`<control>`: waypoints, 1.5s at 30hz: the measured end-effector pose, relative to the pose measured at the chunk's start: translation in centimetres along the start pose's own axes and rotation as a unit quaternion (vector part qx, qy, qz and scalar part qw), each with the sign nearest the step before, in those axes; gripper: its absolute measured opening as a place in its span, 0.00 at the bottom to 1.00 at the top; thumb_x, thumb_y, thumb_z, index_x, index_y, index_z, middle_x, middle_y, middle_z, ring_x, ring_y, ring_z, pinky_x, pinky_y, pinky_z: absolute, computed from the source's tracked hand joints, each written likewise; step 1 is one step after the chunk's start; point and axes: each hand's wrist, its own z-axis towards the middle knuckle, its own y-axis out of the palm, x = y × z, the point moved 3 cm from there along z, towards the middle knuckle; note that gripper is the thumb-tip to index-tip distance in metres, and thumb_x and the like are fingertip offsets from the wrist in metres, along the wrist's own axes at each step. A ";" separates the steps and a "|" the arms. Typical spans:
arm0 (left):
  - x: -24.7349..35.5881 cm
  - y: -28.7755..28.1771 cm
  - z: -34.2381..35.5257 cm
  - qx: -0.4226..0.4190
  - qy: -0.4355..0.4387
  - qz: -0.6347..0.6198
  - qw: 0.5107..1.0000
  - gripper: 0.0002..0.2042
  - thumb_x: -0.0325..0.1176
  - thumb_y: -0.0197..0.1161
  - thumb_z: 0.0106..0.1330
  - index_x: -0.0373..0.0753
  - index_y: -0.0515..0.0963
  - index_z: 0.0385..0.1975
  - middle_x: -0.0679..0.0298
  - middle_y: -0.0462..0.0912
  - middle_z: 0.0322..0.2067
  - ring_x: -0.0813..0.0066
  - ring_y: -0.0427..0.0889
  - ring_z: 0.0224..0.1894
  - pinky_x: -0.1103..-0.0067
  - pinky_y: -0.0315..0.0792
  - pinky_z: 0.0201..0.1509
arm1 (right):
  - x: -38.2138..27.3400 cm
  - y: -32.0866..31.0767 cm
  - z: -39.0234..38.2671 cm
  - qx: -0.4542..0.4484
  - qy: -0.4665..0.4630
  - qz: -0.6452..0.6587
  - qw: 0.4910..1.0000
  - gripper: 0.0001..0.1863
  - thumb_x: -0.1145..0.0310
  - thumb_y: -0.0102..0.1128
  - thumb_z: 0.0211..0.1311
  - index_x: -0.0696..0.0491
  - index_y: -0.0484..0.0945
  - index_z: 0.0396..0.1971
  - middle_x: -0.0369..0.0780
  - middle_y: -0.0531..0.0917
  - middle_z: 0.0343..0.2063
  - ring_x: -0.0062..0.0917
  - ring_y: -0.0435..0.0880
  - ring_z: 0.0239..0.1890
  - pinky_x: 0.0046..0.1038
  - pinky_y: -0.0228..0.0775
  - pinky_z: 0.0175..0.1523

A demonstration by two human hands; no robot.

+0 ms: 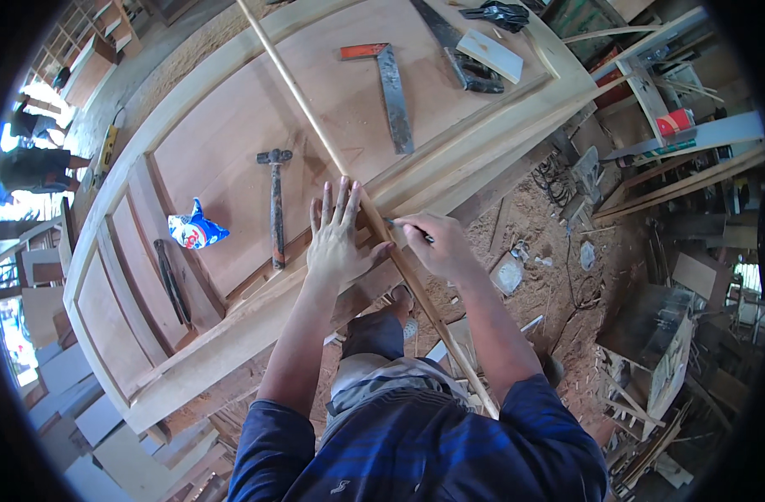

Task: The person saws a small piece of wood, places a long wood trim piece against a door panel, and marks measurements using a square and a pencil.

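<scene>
A long thin wooden strip [301, 96] runs slantwise across a large framed wooden panel [223, 138] and on past my body. Fingers stretched out, my left hand [336, 238] lies flat over the strip and the panel's near frame rail. Just right of it, my right hand [441, 248] is closed on a thin dark pencil-like marking tool [390, 222], its point at the strip's right edge. Most of that tool is hidden in the fingers. A hammer [276, 205] lies on the panel left of my left hand.
Also on the panel are a try square [394, 100], a handsaw [443, 33], a pale block [490, 55], dark pincers [171, 283] and a blue-white packet [198, 229]. Sawdust, cables and scraps litter the floor [516, 226]. A wooden box [646, 335] stands right; people [35, 167] are far left.
</scene>
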 end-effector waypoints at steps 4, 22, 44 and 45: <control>0.1 0.2 0.1 0.006 0.006 0.006 1.000 0.67 0.72 0.78 0.55 0.41 0.50 0.89 0.49 0.52 0.88 0.43 0.43 0.91 0.49 0.36 0.92 | 1.0 -1.4 -0.2 -0.056 -0.034 -0.012 0.998 0.11 0.71 0.64 0.77 0.61 0.89 0.49 0.51 0.92 0.39 0.43 0.93 0.38 0.40 0.84 0.46; 0.7 -0.2 0.8 -0.041 -0.037 0.036 0.998 0.75 0.68 0.82 0.54 0.27 0.38 0.88 0.36 0.40 0.88 0.41 0.33 0.91 0.46 0.29 0.92 | 5.9 -1.8 -15.3 0.157 0.263 -0.023 0.952 0.22 0.52 0.80 0.69 0.57 0.84 0.42 0.46 0.84 0.27 0.40 0.86 0.29 0.43 0.77 0.38; -1.0 0.6 0.6 0.012 -0.030 -0.004 0.999 0.63 0.51 0.83 0.55 0.36 0.50 0.88 0.40 0.48 0.88 0.41 0.40 0.91 0.46 0.29 0.92 | -0.7 -40.7 -12.6 0.600 0.075 -0.282 0.745 0.21 0.53 0.67 0.83 0.59 0.84 0.41 0.38 0.75 0.23 0.23 0.73 0.27 0.33 0.69 0.36; -0.9 0.7 0.8 0.013 -0.030 0.004 0.999 0.63 0.51 0.83 0.55 0.37 0.50 0.88 0.41 0.47 0.88 0.41 0.39 0.91 0.46 0.29 0.92 | -0.1 -42.7 -13.3 0.617 0.091 -0.285 0.728 0.22 0.52 0.67 0.83 0.59 0.84 0.42 0.38 0.76 0.24 0.22 0.74 0.28 0.32 0.71 0.37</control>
